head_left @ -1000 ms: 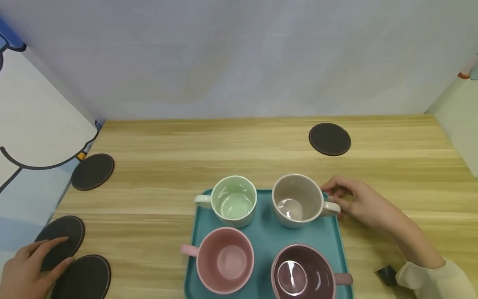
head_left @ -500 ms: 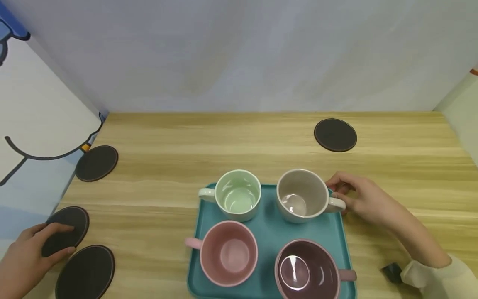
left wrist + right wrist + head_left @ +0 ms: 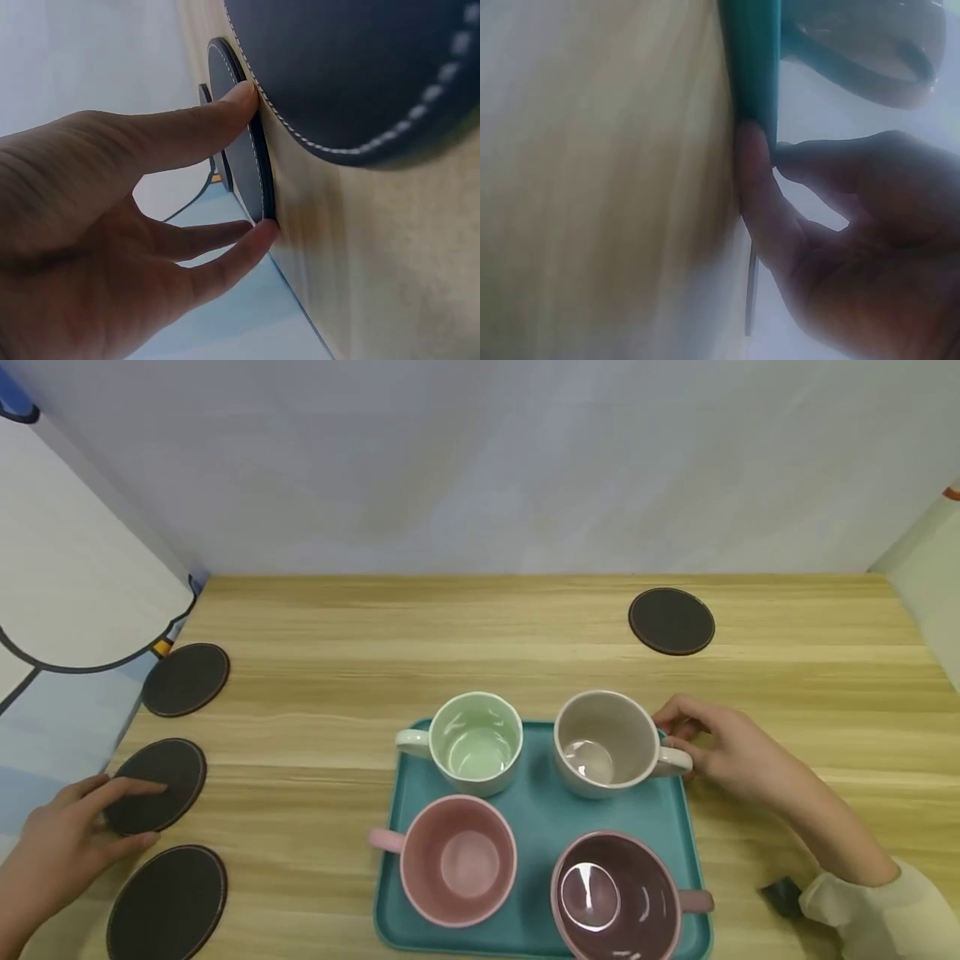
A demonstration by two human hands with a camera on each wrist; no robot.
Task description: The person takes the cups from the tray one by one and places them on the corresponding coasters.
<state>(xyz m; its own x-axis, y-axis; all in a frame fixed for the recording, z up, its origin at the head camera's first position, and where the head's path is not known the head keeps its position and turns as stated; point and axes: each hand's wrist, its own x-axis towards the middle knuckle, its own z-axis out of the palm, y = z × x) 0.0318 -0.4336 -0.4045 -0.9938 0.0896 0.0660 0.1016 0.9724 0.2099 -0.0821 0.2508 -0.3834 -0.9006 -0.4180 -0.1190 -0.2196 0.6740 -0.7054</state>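
Observation:
At the left of the head view, my left hand [image 3: 71, 835] grips the middle one of three black round coasters [image 3: 168, 772] by its edge. The left wrist view shows the thumb on one side of that coaster [image 3: 247, 176] and fingertips on the other. My right hand [image 3: 723, 756] pinches the far right corner of a teal tray [image 3: 536, 818], close beside the beige mug's handle. In the right wrist view, thumb and finger meet on the tray's rim [image 3: 754, 67]. The tray bears a green mug [image 3: 477, 743], a beige mug [image 3: 603, 743], a pink mug [image 3: 457, 860] and a mauve mug [image 3: 618, 897].
Another black coaster [image 3: 186, 680] lies behind the gripped one, and one [image 3: 168, 906] in front of it. A further coaster [image 3: 671, 621] lies at the back right. A small black object [image 3: 782, 896] sits beside the right sleeve. A pale wall [image 3: 480, 468] closes off the wooden table's back.
My left hand has slid the middle coaster away from the front one and slightly to the right. The right hand stays at the tray's corner. The head view has shifted a little.

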